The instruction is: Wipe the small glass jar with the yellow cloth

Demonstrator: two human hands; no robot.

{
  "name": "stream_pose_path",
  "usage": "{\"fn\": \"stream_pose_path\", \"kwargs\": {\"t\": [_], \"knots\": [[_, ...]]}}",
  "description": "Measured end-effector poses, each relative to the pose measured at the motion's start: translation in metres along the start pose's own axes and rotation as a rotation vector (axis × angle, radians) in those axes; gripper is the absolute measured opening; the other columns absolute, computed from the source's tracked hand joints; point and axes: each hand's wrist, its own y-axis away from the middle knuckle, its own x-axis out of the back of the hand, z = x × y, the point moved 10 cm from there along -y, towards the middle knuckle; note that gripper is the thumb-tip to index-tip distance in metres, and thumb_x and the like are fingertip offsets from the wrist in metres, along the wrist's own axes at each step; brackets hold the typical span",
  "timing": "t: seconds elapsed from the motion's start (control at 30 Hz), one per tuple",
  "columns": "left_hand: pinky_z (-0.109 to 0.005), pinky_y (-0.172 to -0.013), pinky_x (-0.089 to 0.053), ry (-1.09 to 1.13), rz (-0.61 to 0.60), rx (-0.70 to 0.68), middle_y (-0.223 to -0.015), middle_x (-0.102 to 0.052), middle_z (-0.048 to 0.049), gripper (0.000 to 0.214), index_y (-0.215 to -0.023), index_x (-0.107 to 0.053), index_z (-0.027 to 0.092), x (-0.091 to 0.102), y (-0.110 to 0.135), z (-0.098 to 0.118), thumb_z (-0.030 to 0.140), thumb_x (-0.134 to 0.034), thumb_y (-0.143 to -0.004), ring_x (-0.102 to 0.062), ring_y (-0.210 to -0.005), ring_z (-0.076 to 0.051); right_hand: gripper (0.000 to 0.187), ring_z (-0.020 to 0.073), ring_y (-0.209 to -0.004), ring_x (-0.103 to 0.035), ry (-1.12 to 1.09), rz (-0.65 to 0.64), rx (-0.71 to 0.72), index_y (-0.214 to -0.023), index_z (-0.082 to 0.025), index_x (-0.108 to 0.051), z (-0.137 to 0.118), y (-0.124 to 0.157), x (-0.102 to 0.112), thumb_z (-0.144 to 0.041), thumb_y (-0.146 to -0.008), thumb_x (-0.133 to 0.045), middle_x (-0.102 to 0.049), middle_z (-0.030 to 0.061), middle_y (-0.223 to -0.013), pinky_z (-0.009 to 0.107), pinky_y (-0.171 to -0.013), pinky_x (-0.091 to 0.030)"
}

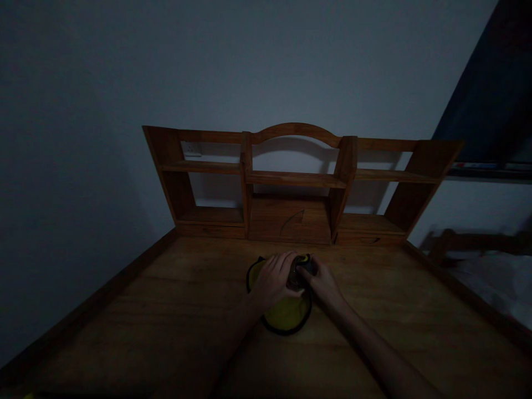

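Note:
In dim light, a yellow round item with a black edge (286, 317) lies on the wooden desk, partly hidden by my hands. Over it, my left hand (272, 281) curls around a small dark, shiny, rounded object (295, 279), perhaps glass; its kind is unclear. My right hand (323, 281) is closed at the object's right side, its fingers pinching a dark piece (306, 266) with a bit of yellow at the top. Whether that piece is cloth or part of the object I cannot tell.
A wooden shelf unit (297, 178) with several compartments stands along the desk's back edge. Raised wooden rims border the desktop (166, 310) left and right. A socket (192, 148) shows on the wall behind. Pale bedding (494, 277) lies beyond the desk at right.

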Motion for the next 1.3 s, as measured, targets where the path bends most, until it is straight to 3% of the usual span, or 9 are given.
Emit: {"fn": "stream_pose_path", "kwargs": {"t": [0.37, 0.63, 0.97, 1.3], "knots": [[-0.044, -0.100, -0.041, -0.008, -0.008, 0.004, -0.131, -0.052, -0.0137, 0.088, -0.135, -0.033, 0.017, 0.003, -0.001, 0.001, 0.043, -0.078, -0.064, -0.050, -0.119, -0.030, 0.025, 0.0214, -0.084, -0.063, -0.052, -0.035, 0.015, -0.098, -0.018, -0.059, 0.004, -0.001, -0.004, -0.033, -0.078, -0.063, -0.067, 0.0047, -0.091, 0.032, -0.077, -0.049], [-0.044, -0.100, -0.041, -0.010, 0.016, 0.012, -0.130, -0.052, -0.0136, 0.088, -0.135, -0.033, 0.017, 0.003, -0.001, 0.001, 0.038, -0.078, -0.063, -0.050, -0.119, -0.030, 0.041, 0.0241, -0.096, -0.063, -0.104, -0.042, -0.009, -0.114, -0.019, -0.057, -0.001, 0.002, -0.008, -0.038, -0.078, -0.064, -0.067, 0.0078, -0.106, 0.036, -0.086, -0.049], [-0.044, -0.099, -0.042, 0.041, 0.022, 0.054, -0.128, -0.052, -0.0122, 0.087, -0.134, -0.033, 0.020, 0.005, -0.002, -0.003, 0.040, -0.078, -0.062, -0.051, -0.118, -0.031, 0.035, 0.0238, -0.094, -0.061, -0.126, -0.107, 0.033, -0.108, -0.016, -0.066, -0.017, 0.006, -0.005, -0.035, -0.088, -0.044, -0.069, 0.0060, -0.105, 0.032, -0.084, -0.046], [-0.044, -0.100, -0.042, 0.028, 0.044, 0.050, -0.129, -0.052, -0.0129, 0.091, -0.135, -0.033, 0.019, 0.008, -0.002, -0.002, 0.039, -0.080, -0.060, -0.051, -0.118, -0.031, 0.034, 0.0257, -0.094, -0.064, -0.050, -0.086, 0.056, -0.110, -0.018, -0.063, -0.016, 0.005, -0.008, -0.039, -0.089, -0.047, -0.069, 0.0067, -0.102, 0.036, -0.085, -0.049]]}}
